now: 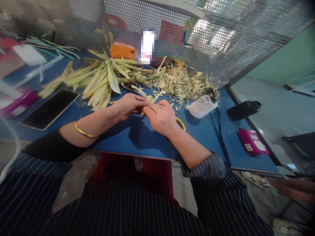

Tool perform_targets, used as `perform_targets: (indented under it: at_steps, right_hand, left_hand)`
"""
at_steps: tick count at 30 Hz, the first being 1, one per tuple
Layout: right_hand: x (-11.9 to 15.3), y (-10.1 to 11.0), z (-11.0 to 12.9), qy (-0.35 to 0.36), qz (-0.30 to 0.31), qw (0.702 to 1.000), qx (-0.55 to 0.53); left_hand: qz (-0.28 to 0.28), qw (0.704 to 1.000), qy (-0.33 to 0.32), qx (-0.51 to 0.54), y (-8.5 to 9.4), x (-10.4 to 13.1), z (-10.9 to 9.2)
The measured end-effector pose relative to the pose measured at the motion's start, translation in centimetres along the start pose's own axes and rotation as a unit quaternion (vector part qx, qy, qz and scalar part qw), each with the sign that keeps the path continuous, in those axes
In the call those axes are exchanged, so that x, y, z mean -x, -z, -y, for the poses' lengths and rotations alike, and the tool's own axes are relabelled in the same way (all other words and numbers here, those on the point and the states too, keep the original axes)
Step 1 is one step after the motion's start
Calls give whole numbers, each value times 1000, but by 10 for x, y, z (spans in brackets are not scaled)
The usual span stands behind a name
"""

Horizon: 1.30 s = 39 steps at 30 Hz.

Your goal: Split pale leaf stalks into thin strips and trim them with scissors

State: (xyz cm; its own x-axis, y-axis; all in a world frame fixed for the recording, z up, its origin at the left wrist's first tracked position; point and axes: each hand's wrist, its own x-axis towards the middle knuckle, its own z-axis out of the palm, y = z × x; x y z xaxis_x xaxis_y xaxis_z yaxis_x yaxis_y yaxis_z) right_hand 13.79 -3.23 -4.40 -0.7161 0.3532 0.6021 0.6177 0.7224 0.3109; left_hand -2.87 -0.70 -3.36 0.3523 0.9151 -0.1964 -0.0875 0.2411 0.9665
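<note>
Both hands meet over the blue table [118,141], around a small piece of pale husk [149,98] whose strips stick out past the fingertips. My left hand [131,105] pinches it from the left, and my right hand [161,117] is closed on it from the right. Behind the left hand lies a bundle of long green-yellow husks [98,82]. A heap of shredded husk bits [182,82] spreads behind the right hand. Partly hidden by my right hand is a yellow ring-shaped object [180,124].
A dark tablet-like device [50,109] lies left. White thread [202,105], a black strap [220,134], a black cylindrical object [243,110] and a magenta box [253,141] are at right. A perforated metal screen [157,19] stands behind. Someone's foot shows at lower right.
</note>
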Motion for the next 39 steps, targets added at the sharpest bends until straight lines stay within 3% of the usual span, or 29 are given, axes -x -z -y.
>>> perform_targets:
  at_steps: [7, 10, 13, 16, 19, 21, 26, 32, 34, 36, 39]
  right_hand:
    - [0, 10, 3, 145, -9, 989, 17]
    - [0, 11, 4, 169, -10, 986, 8]
    - [-1, 11, 3, 117, -14, 992, -42]
    - [-1, 13, -1, -43, -37, 989, -134]
    - [-1, 14, -9, -251, -62, 947, -191]
    - [0, 11, -14, -319, -34, 923, -212]
    - [1, 1, -16, -311, 75, 909, -268]
    - [-1, 7, -15, -261, 64, 908, -321]
    - [-2, 10, -15, -267, 67, 888, -368]
    - [-3, 11, -16, -315, 70, 845, -427]
    - [-3, 6, -18, -435, 30, 727, -531]
  left_hand:
    - [-66, 997, -10, 31, -6, 3, 2]
    - [-86, 994, -12, 70, -7, 3, 5]
    - [-95, 992, -28, 82, -6, 1, 5]
    - [-93, 991, -49, 80, -3, -1, 2]
    - [-79, 994, -29, 73, -2, 0, -2]
    - [-77, 995, -20, 66, -2, 2, -4]
    - [-83, 995, -47, 10, -2, 2, -1]
    - [-119, 990, -71, 18, -6, -2, 5]
    - [-119, 990, -64, 32, -8, -1, 3]
    - [-117, 991, -50, 41, -9, 0, -1]
    - [-109, 993, -24, 40, -8, 3, -5]
